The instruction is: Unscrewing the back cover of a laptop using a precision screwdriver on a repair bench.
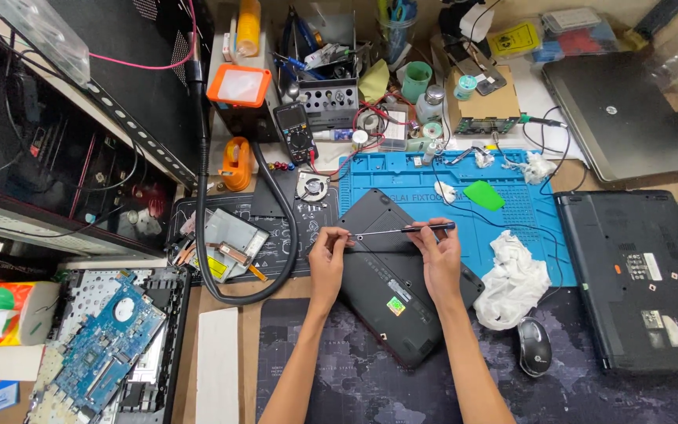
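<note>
A black laptop bottom cover lies tilted across the blue work mat and the dark desk mat. My right hand rests on the cover and holds a thin screwdriver level, its blue handle pointing right. My left hand pinches the screwdriver's tip end at the cover's upper left edge. Both forearms reach in from the bottom of the view.
A crumpled white cloth and a mouse lie right of the cover. A black laptop lies underside up at the right, a grey laptop behind it. A blue motherboard, a heatsink part and a multimeter are on the left.
</note>
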